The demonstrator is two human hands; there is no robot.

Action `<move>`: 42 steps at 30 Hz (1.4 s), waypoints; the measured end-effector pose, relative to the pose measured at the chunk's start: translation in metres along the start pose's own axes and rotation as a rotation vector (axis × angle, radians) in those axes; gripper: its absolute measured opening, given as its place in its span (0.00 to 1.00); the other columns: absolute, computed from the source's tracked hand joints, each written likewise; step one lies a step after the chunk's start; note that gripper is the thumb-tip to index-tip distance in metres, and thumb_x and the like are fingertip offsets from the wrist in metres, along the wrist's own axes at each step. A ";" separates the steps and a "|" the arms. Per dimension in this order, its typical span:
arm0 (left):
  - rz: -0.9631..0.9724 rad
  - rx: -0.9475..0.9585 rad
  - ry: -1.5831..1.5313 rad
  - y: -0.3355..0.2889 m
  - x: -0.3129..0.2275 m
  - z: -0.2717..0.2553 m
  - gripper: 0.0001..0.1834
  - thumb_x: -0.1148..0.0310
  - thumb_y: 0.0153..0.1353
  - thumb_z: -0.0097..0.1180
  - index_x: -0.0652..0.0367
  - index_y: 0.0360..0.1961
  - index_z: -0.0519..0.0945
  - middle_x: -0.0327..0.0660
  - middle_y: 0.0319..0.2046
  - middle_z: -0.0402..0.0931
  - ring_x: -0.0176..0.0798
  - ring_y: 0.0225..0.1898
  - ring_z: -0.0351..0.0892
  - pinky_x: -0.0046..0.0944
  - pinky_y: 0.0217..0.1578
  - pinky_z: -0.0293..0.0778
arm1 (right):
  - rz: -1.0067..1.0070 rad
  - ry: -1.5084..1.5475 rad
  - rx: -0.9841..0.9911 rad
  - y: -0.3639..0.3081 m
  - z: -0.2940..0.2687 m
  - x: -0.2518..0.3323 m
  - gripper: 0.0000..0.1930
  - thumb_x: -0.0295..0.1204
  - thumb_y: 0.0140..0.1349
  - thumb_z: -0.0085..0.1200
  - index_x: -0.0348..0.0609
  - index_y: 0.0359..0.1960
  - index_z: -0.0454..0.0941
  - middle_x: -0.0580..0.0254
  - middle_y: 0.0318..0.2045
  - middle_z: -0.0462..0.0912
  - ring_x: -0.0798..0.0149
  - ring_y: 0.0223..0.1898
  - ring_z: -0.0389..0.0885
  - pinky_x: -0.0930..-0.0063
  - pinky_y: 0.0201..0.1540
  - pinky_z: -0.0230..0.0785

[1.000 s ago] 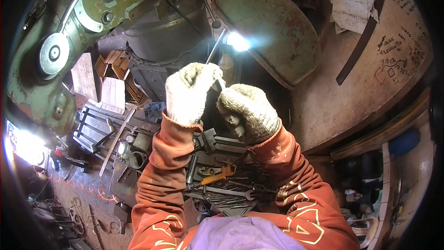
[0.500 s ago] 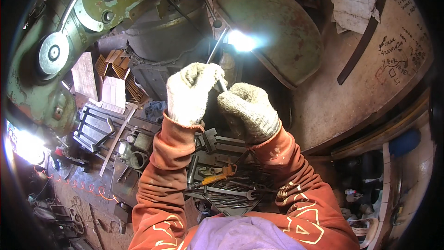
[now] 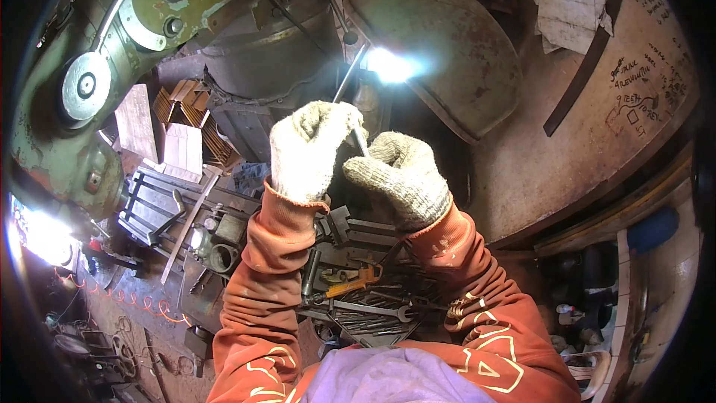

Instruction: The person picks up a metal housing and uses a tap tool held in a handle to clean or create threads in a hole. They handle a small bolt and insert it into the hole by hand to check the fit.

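My left hand [image 3: 304,151], in a pale knitted work glove, is closed around a short, thin grey metal rod [image 3: 361,141]. The rod slants down to the right from between its fingers; its exact kind cannot be made out. My right hand [image 3: 403,180], gloved alike, has its fingers curled at the rod's lower end, which they partly hide. Both hands are raised in front of a bright work lamp [image 3: 390,66] whose thin metal arm passes just behind the left glove.
A large green machine [image 3: 60,134] stands at left. A rounded green cover [image 3: 447,52] lies beyond the lamp. Below my hands are an open-ended wrench [image 3: 373,309], a yellow-handled tool [image 3: 353,281] and several drill bits. A marked board [image 3: 537,164] spans the right.
My right hand has shifted slightly, its thumb lower and further left, and more of the rod shows between the gloves. My left hand stays nearly still.
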State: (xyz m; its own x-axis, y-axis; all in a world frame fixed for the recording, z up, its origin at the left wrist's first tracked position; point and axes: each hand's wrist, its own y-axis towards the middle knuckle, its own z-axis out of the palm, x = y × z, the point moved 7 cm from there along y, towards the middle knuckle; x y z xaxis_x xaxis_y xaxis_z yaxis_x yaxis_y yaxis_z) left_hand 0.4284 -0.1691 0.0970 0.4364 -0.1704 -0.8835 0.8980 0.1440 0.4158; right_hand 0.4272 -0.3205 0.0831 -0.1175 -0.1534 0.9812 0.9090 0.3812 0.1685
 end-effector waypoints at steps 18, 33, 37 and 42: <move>-0.023 -0.004 -0.027 0.000 0.001 -0.001 0.10 0.70 0.73 0.58 0.68 0.41 0.84 0.44 0.31 0.86 0.35 0.32 0.84 0.35 0.38 0.79 | 0.164 0.229 -0.003 -0.007 0.008 -0.003 0.11 0.32 0.64 0.69 0.41 0.28 0.81 0.73 0.21 0.77 0.79 0.21 0.68 0.79 0.23 0.58; -0.034 -0.020 -0.052 -0.002 -0.001 0.000 0.10 0.70 0.73 0.57 0.66 0.39 0.84 0.42 0.31 0.85 0.33 0.32 0.83 0.34 0.37 0.78 | 0.153 0.276 0.089 -0.007 0.010 -0.013 0.10 0.35 0.71 0.60 0.41 0.37 0.84 0.72 0.21 0.77 0.78 0.17 0.69 0.81 0.20 0.58; -0.081 -0.015 -0.100 -0.004 -0.003 0.004 0.09 0.70 0.72 0.58 0.66 0.39 0.84 0.42 0.32 0.86 0.33 0.33 0.83 0.34 0.37 0.79 | 0.175 0.302 0.125 -0.008 0.012 -0.011 0.10 0.34 0.71 0.58 0.40 0.37 0.84 0.71 0.21 0.78 0.78 0.17 0.69 0.81 0.20 0.59; -0.082 0.029 -0.049 -0.004 -0.005 0.004 0.10 0.70 0.73 0.58 0.66 0.39 0.84 0.42 0.32 0.86 0.32 0.33 0.82 0.34 0.38 0.79 | 0.209 0.360 0.196 -0.010 0.015 -0.014 0.10 0.34 0.72 0.57 0.41 0.38 0.84 0.71 0.23 0.79 0.78 0.19 0.71 0.82 0.22 0.61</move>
State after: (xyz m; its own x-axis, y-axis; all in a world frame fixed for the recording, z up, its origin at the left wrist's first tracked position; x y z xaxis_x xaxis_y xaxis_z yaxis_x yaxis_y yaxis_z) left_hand 0.4231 -0.1732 0.1004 0.3629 -0.2281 -0.9035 0.9318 0.0992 0.3492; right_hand 0.4138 -0.3080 0.0689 0.2379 -0.3486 0.9066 0.8015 0.5976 0.0194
